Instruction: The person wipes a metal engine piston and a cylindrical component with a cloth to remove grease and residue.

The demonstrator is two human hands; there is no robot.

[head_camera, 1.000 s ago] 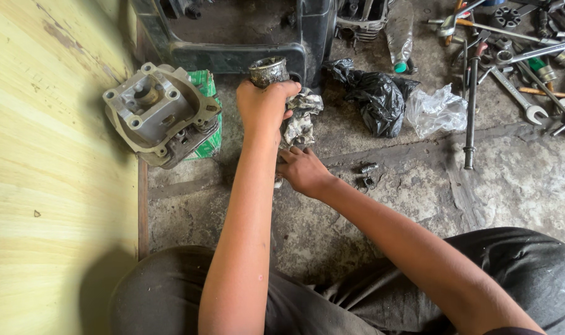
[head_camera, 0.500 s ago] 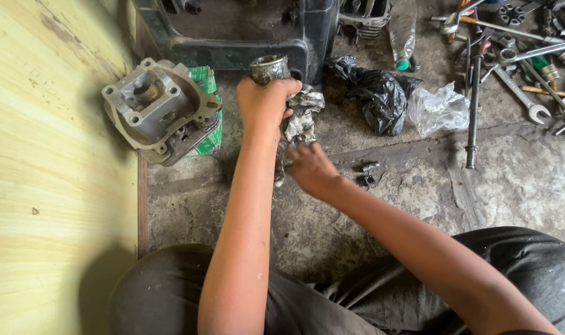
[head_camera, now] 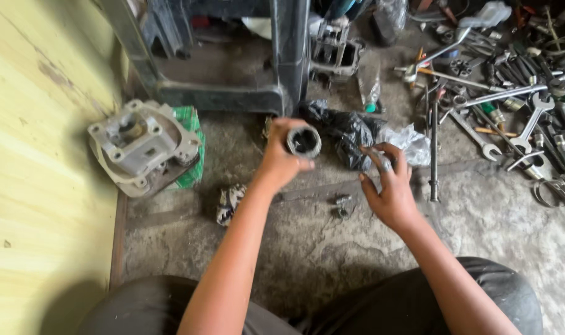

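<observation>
My left hand (head_camera: 277,162) grips a short metal piston (head_camera: 303,141) and holds it above the concrete floor, with its hollow open end facing up toward me. My right hand (head_camera: 389,189) hovers to the right of the piston with fingers spread, apart from it, just in front of a black plastic bag (head_camera: 347,133). A crumpled dirty rag (head_camera: 230,203) lies on the floor to the left of my left forearm. A small metal part (head_camera: 342,206) rests on the floor between my two hands.
A grey cylinder head casting (head_camera: 140,146) sits on a green packet by the yellow wall (head_camera: 40,186). A dark plastic stool (head_camera: 233,62) stands behind. A clear plastic bag (head_camera: 409,139), a long rod (head_camera: 432,149) and several wrenches (head_camera: 518,111) lie at right.
The rag left the piston and now lies on the floor at left. My right hand moved right, away from the piston, and spread its fingers. My left hand still holds the piston.
</observation>
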